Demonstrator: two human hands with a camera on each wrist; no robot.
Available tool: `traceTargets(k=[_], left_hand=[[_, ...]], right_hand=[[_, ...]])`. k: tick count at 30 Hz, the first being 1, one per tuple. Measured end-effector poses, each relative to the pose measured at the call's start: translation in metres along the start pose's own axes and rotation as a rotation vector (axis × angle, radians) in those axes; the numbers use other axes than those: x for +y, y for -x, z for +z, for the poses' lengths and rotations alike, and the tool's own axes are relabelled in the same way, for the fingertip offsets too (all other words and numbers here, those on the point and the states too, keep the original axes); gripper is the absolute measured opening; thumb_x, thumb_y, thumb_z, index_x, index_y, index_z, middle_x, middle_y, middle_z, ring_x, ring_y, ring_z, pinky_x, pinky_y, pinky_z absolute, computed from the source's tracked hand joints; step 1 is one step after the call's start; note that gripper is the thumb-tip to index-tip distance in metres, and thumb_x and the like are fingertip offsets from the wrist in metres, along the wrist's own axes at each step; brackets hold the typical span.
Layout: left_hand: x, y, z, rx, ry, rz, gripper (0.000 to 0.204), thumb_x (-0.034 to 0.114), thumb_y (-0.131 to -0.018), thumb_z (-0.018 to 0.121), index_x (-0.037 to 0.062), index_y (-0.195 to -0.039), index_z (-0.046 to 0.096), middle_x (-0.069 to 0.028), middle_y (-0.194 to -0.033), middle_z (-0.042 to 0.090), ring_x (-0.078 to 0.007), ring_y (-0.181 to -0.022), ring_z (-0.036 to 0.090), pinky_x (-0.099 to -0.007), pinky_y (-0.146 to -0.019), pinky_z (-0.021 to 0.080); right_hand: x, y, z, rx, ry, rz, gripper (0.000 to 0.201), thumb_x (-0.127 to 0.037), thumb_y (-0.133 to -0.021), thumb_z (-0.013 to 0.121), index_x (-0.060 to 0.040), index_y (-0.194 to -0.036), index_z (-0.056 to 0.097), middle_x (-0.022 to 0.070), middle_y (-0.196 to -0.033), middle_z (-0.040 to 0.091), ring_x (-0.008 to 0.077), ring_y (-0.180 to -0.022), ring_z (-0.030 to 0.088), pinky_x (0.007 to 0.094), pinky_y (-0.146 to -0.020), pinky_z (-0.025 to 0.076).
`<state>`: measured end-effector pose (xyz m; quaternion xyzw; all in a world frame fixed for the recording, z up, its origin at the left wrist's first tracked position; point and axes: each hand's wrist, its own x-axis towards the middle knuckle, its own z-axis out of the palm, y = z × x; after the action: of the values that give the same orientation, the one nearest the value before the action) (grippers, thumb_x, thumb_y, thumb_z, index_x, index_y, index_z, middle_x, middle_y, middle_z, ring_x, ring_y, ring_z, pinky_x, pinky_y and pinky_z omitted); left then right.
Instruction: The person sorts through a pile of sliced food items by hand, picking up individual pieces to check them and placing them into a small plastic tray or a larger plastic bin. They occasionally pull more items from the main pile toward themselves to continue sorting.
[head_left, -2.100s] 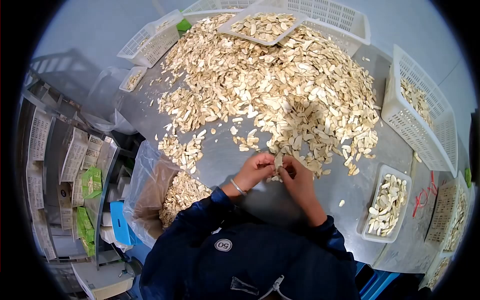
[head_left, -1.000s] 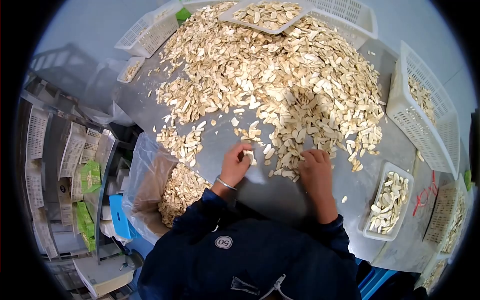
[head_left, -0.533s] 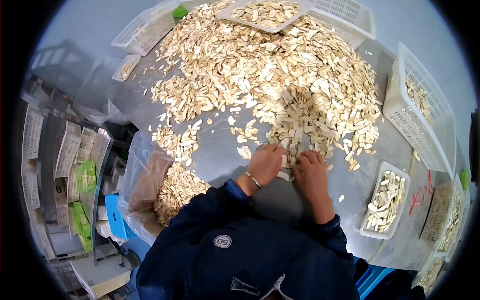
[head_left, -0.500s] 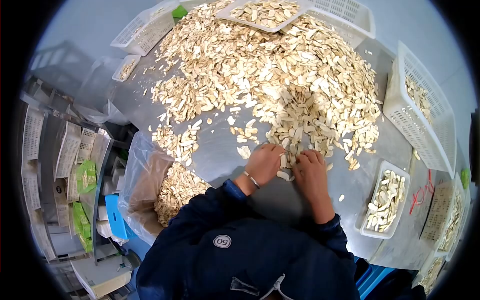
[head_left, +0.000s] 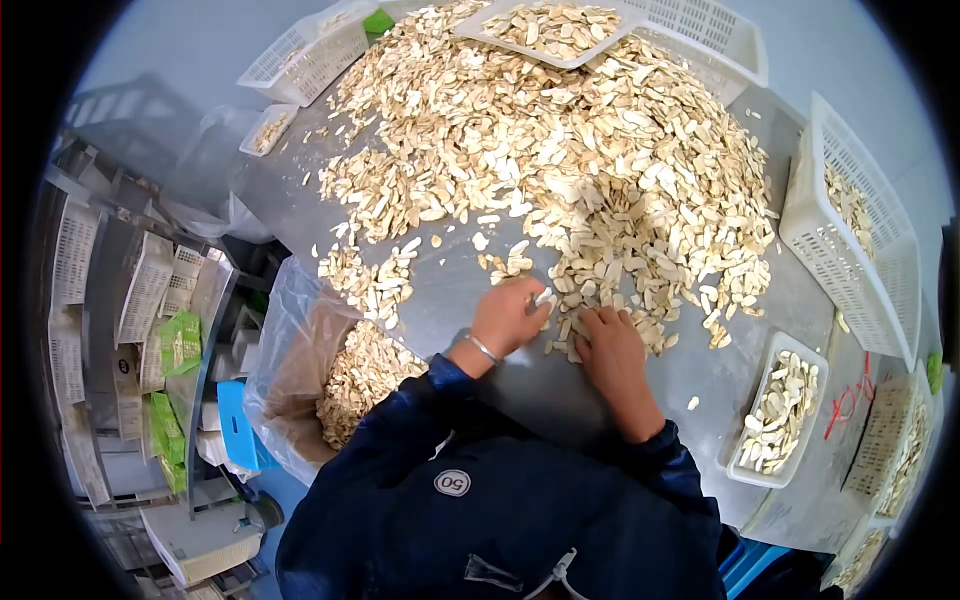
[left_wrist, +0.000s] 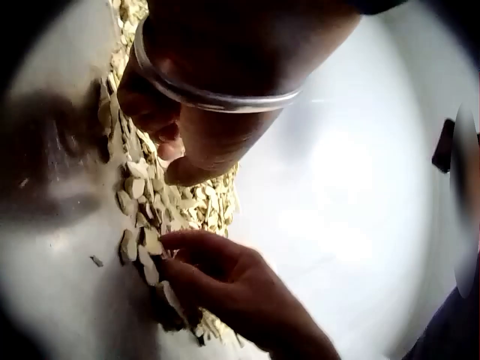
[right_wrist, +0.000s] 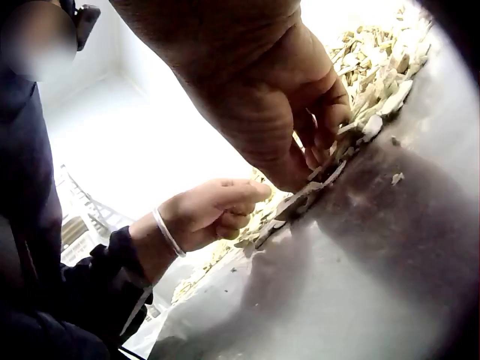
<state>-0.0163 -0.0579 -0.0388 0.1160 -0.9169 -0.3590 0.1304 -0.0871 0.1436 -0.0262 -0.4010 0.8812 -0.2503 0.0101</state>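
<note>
Pale dried slices (head_left: pixel 560 150) form a large heap on the metal table, its near edge reaching both hands. At that edge my left hand (head_left: pixel 505 318), with a bracelet at the wrist, holds a pale slice (head_left: pixel 546 297) at its curled fingertips. Just to the right, my right hand (head_left: pixel 613 355) has its fingertips down among the slices. The left wrist view shows the right thumb and forefinger pinching a slice (left_wrist: pixel 152 241). Seen from the right wrist, the left hand (right_wrist: pixel 206 215) has bent fingers, close beside the heap.
A white tray of slices (head_left: pixel 742 470) stands at the right, near a red cord (head_left: pixel 848 400). Perforated white baskets (head_left: pixel 850 285) line the far and right sides. A plastic-lined bag of slices (head_left: pixel 290 375) sits at the table's left edge. Another tray (head_left: pixel 480 38) rests on the heap.
The hands were together on one slice, then the left hand went left to the bare table with slices. It came back beside the right hand and has since shifted slightly left.
</note>
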Motion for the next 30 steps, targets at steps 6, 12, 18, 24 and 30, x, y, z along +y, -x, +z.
traceTargets(k=[6,12,18,24,30], left_hand=[[0.009,-0.008,0.010,-0.098,-0.241,-0.063,0.023,0.032,-0.090,0.068,0.0097,-0.095,0.069,-0.0165,-0.086,0.070,-0.0383,-0.080,0.068,-0.0489,-0.071,0.054],[-0.009,0.007,-0.005,-0.080,-0.182,-0.085,0.021,0.029,-0.089,0.070,0.0091,-0.083,0.065,-0.0122,-0.071,0.066,-0.0376,-0.074,0.066,-0.0483,-0.064,0.051],[-0.020,0.018,-0.017,0.009,-0.184,-0.107,0.017,0.026,-0.088,0.069,0.0098,-0.084,0.064,-0.0118,-0.076,0.066,-0.0383,-0.072,0.065,-0.0481,-0.063,0.050],[-0.005,0.007,-0.016,-0.009,-0.215,-0.076,0.012,0.022,-0.090,0.066,0.0147,-0.099,0.069,-0.0119,-0.091,0.071,-0.0374,-0.084,0.067,-0.0484,-0.069,0.054],[0.000,-0.017,0.004,-0.100,-0.172,-0.003,0.024,0.025,-0.089,0.068,0.0125,-0.109,0.070,-0.0136,-0.094,0.072,-0.0373,-0.087,0.069,-0.0472,-0.073,0.055]], right_hand=[[0.002,0.008,-0.011,-0.102,-0.072,0.073,0.021,-0.014,-0.084,0.070,-0.0093,-0.104,0.070,0.0095,-0.095,0.066,0.0302,-0.093,0.064,0.0428,-0.077,0.054],[0.007,-0.035,-0.022,-0.080,-0.079,0.082,0.014,-0.016,-0.088,0.068,-0.0086,-0.100,0.072,0.0105,-0.099,0.067,0.0335,-0.095,0.063,0.0435,-0.079,0.053],[0.025,-0.064,0.005,0.121,0.094,-0.064,0.010,-0.012,-0.085,0.069,-0.0059,-0.092,0.072,0.0112,-0.103,0.065,0.0344,-0.102,0.059,0.0434,-0.089,0.050],[0.029,-0.035,-0.006,-0.007,-0.079,-0.018,0.010,-0.008,-0.083,0.069,-0.0060,-0.092,0.071,0.0103,-0.098,0.067,0.0337,-0.099,0.060,0.0426,-0.089,0.050],[0.040,-0.020,-0.015,0.061,-0.022,0.050,0.009,-0.006,-0.083,0.068,-0.0056,-0.092,0.070,0.0102,-0.098,0.067,0.0335,-0.097,0.061,0.0431,-0.088,0.051]])
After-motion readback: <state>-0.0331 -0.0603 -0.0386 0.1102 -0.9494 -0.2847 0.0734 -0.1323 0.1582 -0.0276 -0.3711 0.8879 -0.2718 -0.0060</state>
